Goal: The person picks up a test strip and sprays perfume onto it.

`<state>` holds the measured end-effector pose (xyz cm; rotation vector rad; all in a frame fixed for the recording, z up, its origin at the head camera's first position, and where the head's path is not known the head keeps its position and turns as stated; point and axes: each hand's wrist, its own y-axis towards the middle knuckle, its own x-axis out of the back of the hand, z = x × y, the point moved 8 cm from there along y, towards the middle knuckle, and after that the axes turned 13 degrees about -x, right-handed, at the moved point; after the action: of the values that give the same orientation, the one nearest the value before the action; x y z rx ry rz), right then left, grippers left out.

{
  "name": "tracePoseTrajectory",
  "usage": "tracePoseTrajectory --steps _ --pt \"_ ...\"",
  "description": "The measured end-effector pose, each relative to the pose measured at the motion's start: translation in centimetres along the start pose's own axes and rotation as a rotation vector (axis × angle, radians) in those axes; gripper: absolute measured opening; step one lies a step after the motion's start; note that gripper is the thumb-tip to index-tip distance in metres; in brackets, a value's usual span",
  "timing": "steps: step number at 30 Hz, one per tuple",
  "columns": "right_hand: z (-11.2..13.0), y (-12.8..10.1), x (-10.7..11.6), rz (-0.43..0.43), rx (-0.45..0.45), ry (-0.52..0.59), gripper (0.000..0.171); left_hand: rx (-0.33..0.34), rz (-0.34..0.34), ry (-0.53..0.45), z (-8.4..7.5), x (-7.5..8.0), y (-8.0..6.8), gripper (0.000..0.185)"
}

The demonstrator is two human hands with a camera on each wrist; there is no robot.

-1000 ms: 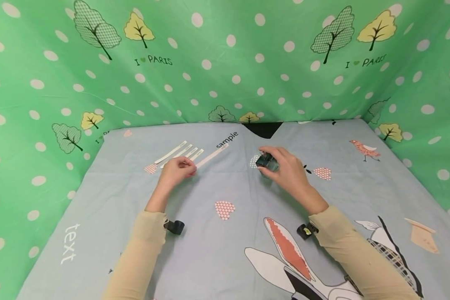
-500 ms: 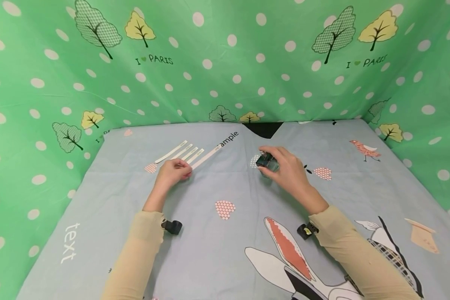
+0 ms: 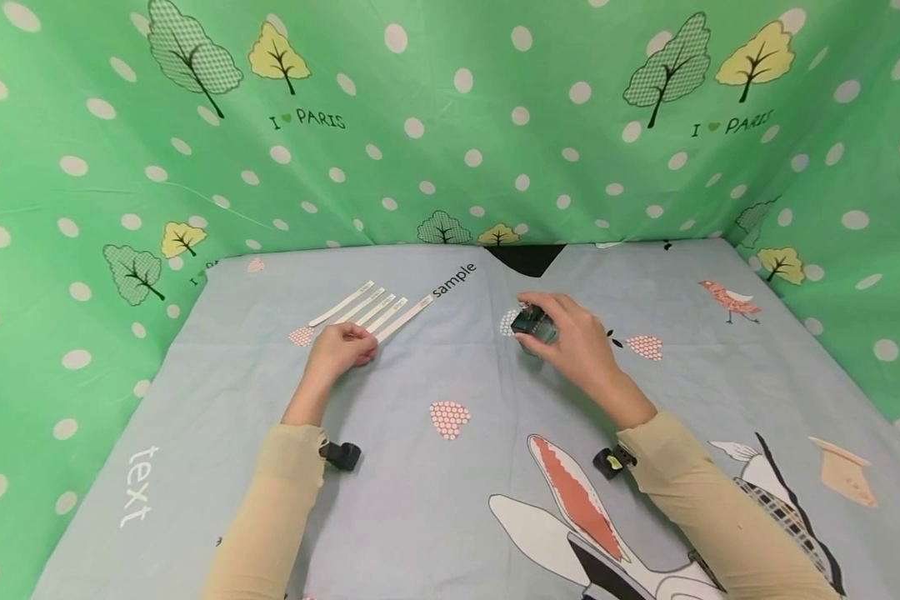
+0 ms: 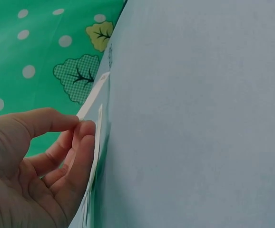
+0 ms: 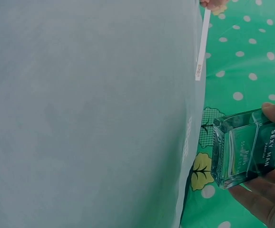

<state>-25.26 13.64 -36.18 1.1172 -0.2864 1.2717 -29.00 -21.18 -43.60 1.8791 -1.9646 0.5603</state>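
My left hand (image 3: 339, 347) rests on the grey-blue cloth and pinches the near end of a white paper strip (image 3: 403, 317) that lies flat on it. In the left wrist view the thumb and fingers (image 4: 75, 137) close on that strip (image 4: 96, 135). Three more white strips (image 3: 356, 302) lie side by side just left of it. My right hand (image 3: 579, 335) grips a small square green glass perfume bottle (image 3: 534, 324) near the table's middle. The bottle (image 5: 247, 147) is lettered "SEXY MAN", with fingers (image 5: 263, 202) round its far side.
The patterned table cloth (image 3: 450, 508) covers the table. Green polka-dot cloth walls (image 3: 450, 125) enclose it at the back and on both sides. Black wrist cameras sit at my left cuff (image 3: 342, 455) and right cuff (image 3: 613, 461).
My left hand has drawn back to the left and slid the pinched strip with it, closer to the other strips. The right hand and bottle have stayed put.
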Motion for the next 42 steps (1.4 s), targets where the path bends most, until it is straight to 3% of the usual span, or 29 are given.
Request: tracePoseTrajectory --steps 16,20,27,36,42 --pt "0.0 0.9 0.1 0.065 -0.035 0.067 0.056 0.023 0.005 -0.006 0.9 0.6 -0.4 0.025" --pt "-0.5 1.7 0.0 0.119 -0.097 0.081 0.067 0.029 0.007 -0.019 1.0 0.8 -0.5 0.025" --pt "-2.4 3.2 -0.5 0.235 -0.274 0.215 0.079 0.04 0.008 -0.006 0.9 1.0 -0.5 0.025" --pt "-4.1 4.7 -1.0 0.257 -0.329 0.331 0.073 0.015 0.006 0.009 0.5 1.2 -0.3 0.024" --pt "-4.9 5.3 -1.1 0.244 -0.348 0.339 0.073 0.011 0.01 0.008 0.2 1.3 -0.1 0.026"
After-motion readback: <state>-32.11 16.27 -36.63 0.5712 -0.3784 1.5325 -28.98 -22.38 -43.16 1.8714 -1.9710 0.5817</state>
